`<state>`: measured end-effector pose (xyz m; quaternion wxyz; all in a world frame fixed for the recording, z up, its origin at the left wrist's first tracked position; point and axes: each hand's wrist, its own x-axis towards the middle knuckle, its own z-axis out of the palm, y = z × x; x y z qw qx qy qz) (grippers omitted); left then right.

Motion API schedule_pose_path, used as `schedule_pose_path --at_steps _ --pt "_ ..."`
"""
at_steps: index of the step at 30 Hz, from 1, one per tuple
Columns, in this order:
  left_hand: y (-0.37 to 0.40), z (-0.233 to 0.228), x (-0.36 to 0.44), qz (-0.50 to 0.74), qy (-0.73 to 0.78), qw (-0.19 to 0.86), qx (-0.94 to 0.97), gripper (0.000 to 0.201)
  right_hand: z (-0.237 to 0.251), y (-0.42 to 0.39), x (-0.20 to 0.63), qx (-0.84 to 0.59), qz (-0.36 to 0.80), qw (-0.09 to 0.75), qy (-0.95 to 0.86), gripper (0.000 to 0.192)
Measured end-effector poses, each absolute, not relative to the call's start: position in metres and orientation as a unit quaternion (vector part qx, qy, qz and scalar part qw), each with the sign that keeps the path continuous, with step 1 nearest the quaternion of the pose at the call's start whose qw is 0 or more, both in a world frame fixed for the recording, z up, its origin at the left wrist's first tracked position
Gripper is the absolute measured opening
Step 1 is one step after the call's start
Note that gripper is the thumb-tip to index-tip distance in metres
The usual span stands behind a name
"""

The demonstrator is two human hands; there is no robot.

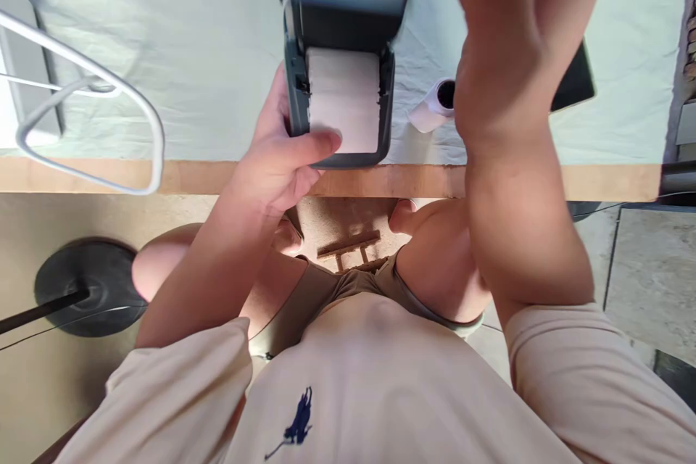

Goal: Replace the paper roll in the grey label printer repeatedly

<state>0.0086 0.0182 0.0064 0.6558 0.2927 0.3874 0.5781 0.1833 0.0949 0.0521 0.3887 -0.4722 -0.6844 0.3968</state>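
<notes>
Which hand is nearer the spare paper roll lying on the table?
Right. The right hand is raised beside the spare paper roll; the left hand grips the printer farther away.

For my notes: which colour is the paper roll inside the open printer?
White, in the head view: paper roll.

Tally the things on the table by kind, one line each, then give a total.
Printers: 1, the grey printer with its lid up, gripped by the left hand
Paper rolls: 2, one in the printer, one loose roll beside it
Dark flat items: 1, a flat black object, partly behind the raised right hand
White wire frames: 1, wire frame
Total: 5
</notes>
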Motion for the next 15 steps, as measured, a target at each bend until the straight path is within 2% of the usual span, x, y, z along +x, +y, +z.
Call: schedule_pose_path --at_steps 2,3,6,8,10,13,15 --pt "0.017 0.008 0.008 0.573 0.401 0.651 0.295 0.045 0.058 0.093 0.186 -0.456 0.317 0.443 -0.703 0.036" --pt "0.016 0.008 0.008 0.575 0.404 0.647 0.296 0.047 0.062 0.092 0.187 -0.441 0.252 0.438 -0.742 0.035" --pt "0.015 0.011 0.009 0.592 0.379 0.649 0.291 0.054 0.073 0.087 0.187 -0.392 0.15 0.311 -0.853 0.041" --pt "0.015 0.013 0.011 0.6 0.334 0.666 0.291 0.039 0.078 0.084 0.184 -0.354 0.152 0.245 -0.89 0.049" --pt "0.017 0.015 0.011 0.603 0.301 0.677 0.297 0.023 0.079 0.081 0.179 -0.334 0.175 0.217 -0.901 0.054" --pt "0.019 0.015 0.012 0.606 0.294 0.677 0.296 0.043 0.076 0.077 0.175 -0.346 0.178 0.217 -0.895 0.055" --pt "0.02 0.016 0.013 0.613 0.28 0.68 0.287 0.047 0.073 0.077 0.175 -0.347 0.161 0.221 -0.897 0.055"
